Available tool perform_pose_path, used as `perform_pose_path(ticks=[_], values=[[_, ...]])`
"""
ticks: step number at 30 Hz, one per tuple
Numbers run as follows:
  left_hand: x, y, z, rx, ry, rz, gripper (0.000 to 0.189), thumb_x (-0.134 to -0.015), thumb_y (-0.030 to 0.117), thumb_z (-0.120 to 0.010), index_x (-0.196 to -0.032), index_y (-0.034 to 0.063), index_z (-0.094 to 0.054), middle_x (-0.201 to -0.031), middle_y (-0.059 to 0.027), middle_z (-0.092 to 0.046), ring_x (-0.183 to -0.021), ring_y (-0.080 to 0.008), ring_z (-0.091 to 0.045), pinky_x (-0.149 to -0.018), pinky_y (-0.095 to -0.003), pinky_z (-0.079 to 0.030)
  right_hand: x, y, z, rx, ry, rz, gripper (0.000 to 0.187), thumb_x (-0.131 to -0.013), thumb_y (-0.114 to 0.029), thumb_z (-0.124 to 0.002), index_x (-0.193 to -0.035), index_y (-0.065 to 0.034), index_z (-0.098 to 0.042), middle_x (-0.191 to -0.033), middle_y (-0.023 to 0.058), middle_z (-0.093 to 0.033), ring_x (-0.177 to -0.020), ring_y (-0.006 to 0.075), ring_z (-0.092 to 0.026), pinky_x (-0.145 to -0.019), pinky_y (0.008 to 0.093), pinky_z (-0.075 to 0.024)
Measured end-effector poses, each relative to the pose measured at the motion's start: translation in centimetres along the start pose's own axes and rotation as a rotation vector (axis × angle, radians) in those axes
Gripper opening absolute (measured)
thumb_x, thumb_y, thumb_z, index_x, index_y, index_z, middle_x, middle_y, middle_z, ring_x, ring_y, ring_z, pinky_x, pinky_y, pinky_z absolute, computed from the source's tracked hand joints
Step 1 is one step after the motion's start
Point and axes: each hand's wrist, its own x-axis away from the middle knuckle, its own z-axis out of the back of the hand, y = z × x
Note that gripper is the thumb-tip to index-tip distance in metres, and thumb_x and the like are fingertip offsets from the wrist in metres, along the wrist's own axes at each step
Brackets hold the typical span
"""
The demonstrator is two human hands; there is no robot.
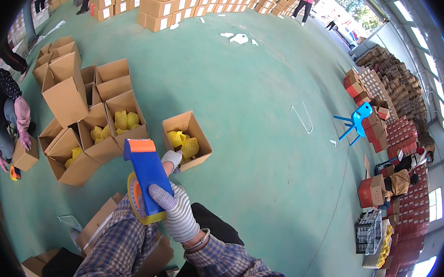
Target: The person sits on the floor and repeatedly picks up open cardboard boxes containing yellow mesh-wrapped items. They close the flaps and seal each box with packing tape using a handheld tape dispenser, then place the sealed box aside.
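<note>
My right hand (180, 211), in a striped knit glove, grips a blue hand-held tape dispenser (149, 179) with an orange front plate and a roll of tape at its side. Beyond the dispenser, my left hand (172, 159), gloved alike, holds the near wall of an open cardboard box (201, 156); its fingertips are partly hidden. Inside that box lie several rounded items in yellow foam net sleeves (189, 147). The box stands on the green floor, its top flaps not folded over.
Open cartons (64, 100) cluster at the left, some holding yellow-netted items (121, 120). A person in pink gloves (24, 140) crouches beside a small carton (25, 155). Stacked boxes (161, 9) line the back. A blue chair (358, 119) and black crate (366, 229) stand right.
</note>
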Motion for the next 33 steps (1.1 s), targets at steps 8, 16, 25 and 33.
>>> perform_pose_path(ticks=[8,16,25,33], values=[[-0.2,1.9,3.8,-0.22,-0.005,-0.092,0.037,-0.095,0.03,-0.05,-0.111,-0.0023,-0.058,-0.098,-0.0159,-0.063,-0.079,-0.03,-0.063,-0.068,-0.0392,-0.05,1.6,-0.6,-0.4,0.108,-0.008,0.112,0.047,-0.088,-0.033,-0.071,-0.118,0.0019,-0.06,-0.105,0.0055,-0.065,-0.094,0.0113,-0.061,-0.087,0.0263,-0.0492],[14.5,9.2,15.0,-0.42,0.127,-0.127,0.032,-0.082,0.028,-0.069,-0.094,-0.0025,-0.066,-0.085,-0.0192,-0.068,-0.071,-0.0321,-0.067,-0.063,-0.0405,-0.052,3.6,0.4,-2.2,0.288,-0.279,0.287,0.05,-0.087,-0.031,-0.073,-0.123,0.0012,-0.058,-0.104,0.0039,-0.066,-0.092,0.0105,-0.06,-0.084,0.0269,-0.0497],[32.5,-1.3,25.8,-0.943,0.51,-0.389,0.028,-0.084,0.026,-0.063,-0.078,-0.0017,-0.063,-0.078,-0.0258,-0.063,-0.068,-0.0375,-0.063,-0.064,-0.0455,-0.051,8.2,8.5,-5.9,0.401,-0.593,0.086,0.046,-0.086,-0.028,-0.074,-0.116,0.0029,-0.057,-0.094,0.0055,-0.066,-0.084,0.0104,-0.062,-0.076,0.0265,-0.0538],[33.5,-14.9,30.2,-0.903,0.814,-0.484,0.032,-0.084,0.024,-0.061,-0.08,-0.007,-0.06,-0.074,-0.0275,-0.062,-0.07,-0.0428,-0.064,-0.064,-0.0481,-0.053,10.4,16.6,-7.2,0.562,-0.544,0.072,0.044,-0.088,-0.03,-0.071,-0.113,0.0024,-0.057,-0.09,0.0063,-0.066,-0.08,0.0114,-0.063,-0.072,0.0276,-0.0533]])
